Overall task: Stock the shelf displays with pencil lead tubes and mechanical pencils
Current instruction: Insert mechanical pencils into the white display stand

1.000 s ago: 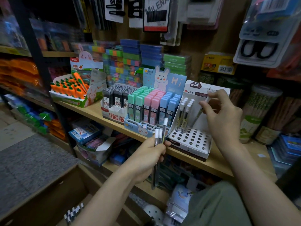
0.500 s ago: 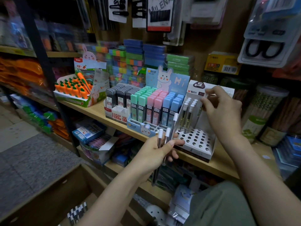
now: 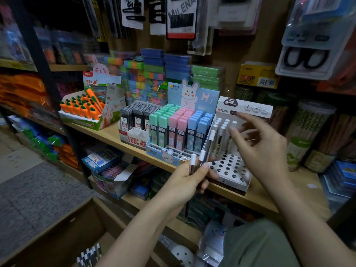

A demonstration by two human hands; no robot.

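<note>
The left hand (image 3: pixel 185 182) grips a small bunch of mechanical pencils (image 3: pixel 200 160) upright, fingers curled round their barrels, the white caps sticking up above the thumb just in front of the shelf's (image 3: pixel 107 134) front edge. The right hand (image 3: pixel 264 151) hovers above the white pencil display box (image 3: pixel 229 168), fingers spread loose and holding nothing; it is blurred. That box stands on the wooden shelf toward its right part, its sloped top pierced with rows of round holes. Several white-capped pencils (image 3: pixel 221 130) already stand upright in the holes at the back of the box, against its printed rear card, while the holes nearer the shelf's front edge are open. Just left of the box, touching or nearly so, sits the blue rabbit-printed display (image 3: pixel 192 97) packed with pencil lead tubes (image 3: pixel 177 128) in green, pink and blue rows, with a few free slots at its front. Left of that again is a smaller box of black lead tubes (image 3: pixel 136 116), and toward the shelf's left end a tray of orange carrot-shaped items (image 3: pixel 81 108). Behind the displays, against the back wall, coloured cases (image 3: pixel 154 74) are stacked. At the shelf's right end stand tall clear jars (image 3: pixel 308 128) of pencils. A lower shelf (image 3: pixel 173 224) holds more packaged stock, blurred.
</note>
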